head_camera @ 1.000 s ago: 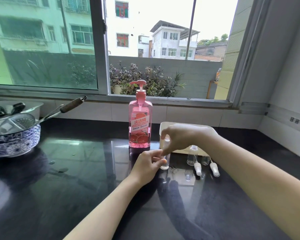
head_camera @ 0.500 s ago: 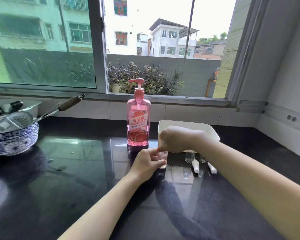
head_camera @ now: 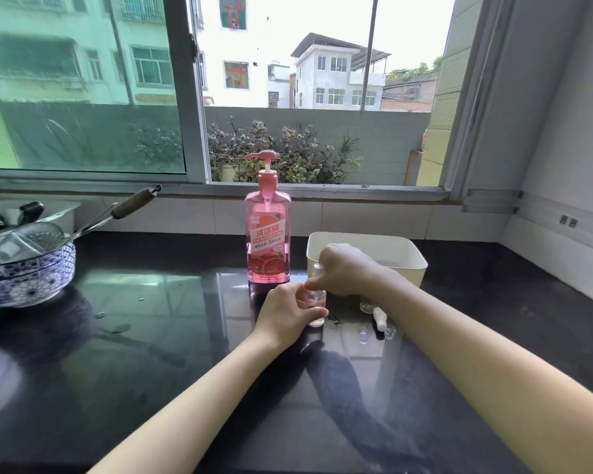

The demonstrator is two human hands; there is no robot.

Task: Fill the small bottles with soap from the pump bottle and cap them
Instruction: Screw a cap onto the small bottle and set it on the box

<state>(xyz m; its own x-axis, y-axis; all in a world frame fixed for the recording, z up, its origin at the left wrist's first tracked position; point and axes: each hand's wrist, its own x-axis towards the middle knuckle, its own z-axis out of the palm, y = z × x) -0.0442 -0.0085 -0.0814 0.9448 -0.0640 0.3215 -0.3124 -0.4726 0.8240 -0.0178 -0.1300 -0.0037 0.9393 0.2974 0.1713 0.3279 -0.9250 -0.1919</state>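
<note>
A small clear bottle (head_camera: pixel 316 302) stands on the black counter, just right of the pink pump bottle (head_camera: pixel 268 234). My left hand (head_camera: pixel 288 314) wraps around its body from the left. My right hand (head_camera: pixel 346 270) grips its white spray cap (head_camera: pixel 318 267) from above. The bottle's neck is hidden by my fingers. Behind my right wrist lie another clear bottle (head_camera: pixel 366 305), a white spray cap (head_camera: pixel 379 317) on its side and two tiny clear covers (head_camera: pixel 363 335). More may be hidden under the forearm.
A cream plastic tub (head_camera: pixel 415 258) sits behind my right hand. At the far left a blue-patterned bowl (head_camera: pixel 31 275) holds a strainer whose long handle (head_camera: pixel 131 204) juts toward the window sill. Walls close the counter's back and right side.
My right hand has settled lower on the bottle's cap and my left hand has closed further round the bottle. The view has shifted slightly.
</note>
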